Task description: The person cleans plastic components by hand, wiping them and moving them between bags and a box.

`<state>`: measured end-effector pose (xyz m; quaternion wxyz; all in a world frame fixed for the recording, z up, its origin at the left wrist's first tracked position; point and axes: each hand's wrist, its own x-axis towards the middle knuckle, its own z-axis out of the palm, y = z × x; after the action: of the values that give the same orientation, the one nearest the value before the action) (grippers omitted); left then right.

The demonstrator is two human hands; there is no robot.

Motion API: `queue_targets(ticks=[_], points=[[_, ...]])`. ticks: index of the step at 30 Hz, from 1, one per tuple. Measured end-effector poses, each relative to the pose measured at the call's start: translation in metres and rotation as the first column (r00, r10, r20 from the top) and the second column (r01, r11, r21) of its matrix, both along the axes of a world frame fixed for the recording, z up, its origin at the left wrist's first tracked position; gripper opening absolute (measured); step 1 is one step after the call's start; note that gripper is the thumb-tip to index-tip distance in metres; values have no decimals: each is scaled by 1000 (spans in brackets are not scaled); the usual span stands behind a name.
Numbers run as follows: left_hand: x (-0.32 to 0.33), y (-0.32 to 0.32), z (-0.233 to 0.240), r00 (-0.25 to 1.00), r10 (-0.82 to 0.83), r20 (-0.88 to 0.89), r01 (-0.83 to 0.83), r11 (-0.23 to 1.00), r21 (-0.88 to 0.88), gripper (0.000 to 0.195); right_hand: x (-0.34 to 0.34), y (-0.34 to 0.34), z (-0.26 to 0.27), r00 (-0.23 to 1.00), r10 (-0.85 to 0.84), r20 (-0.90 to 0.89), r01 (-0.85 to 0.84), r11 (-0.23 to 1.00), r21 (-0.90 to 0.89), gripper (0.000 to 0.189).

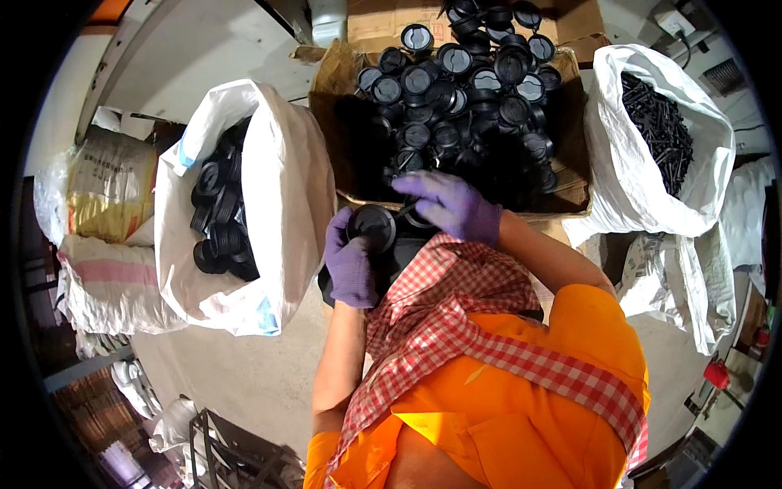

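My left hand (pixel 354 263), in a purple knit glove, grips a round black plastic cap (pixel 371 228) in front of my lap. Beside it, my right hand (pixel 457 205), gloved the same way and slightly blurred, is over the near edge of a cardboard box (pixel 571 189) with its fingers spread toward the left. Whether it touches anything is unclear. Below it another round black part (pixel 421 214) is partly hidden. Many black round caps (pixel 455 59), some with grey faces, are piled in the box.
At the left stands a white woven sack (pixel 287 147) of black ribbed round parts (pixel 227 238). Another white sack (pixel 663 214) at the right holds small black rod-shaped parts (pixel 657 131). Filled bags (pixel 110 183) lie farther left; a dark metal frame (pixel 208 446) stands at the lower left.
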<state>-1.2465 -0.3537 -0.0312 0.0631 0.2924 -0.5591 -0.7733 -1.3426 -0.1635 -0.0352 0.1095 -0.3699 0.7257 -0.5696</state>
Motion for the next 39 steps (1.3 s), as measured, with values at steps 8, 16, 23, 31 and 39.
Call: queue_targets(ticks=[8,16,23,31,39], points=[[10,-24,-7,997,-2,-80,38,892,451,61,14,-12,-7,739,292,608,35,883,-468,75],[14,-4,23,975,-211,-68,215,975,54,53,16,-24,15,989,143,35,-141,855,500,28],[17,-2,32,759,-410,506,544,-28,-838,47,10,-27,4,934,334,123,-333,697,635,25],[29,-19,17,939,-328,-106,209,786,-582,29,-10,-21,13,270,671,690,-377,733,-566,11],[33,3,-3,842,-533,-84,262,541,-799,28,-9,-56,-10,729,381,568,-55,861,-506,15]])
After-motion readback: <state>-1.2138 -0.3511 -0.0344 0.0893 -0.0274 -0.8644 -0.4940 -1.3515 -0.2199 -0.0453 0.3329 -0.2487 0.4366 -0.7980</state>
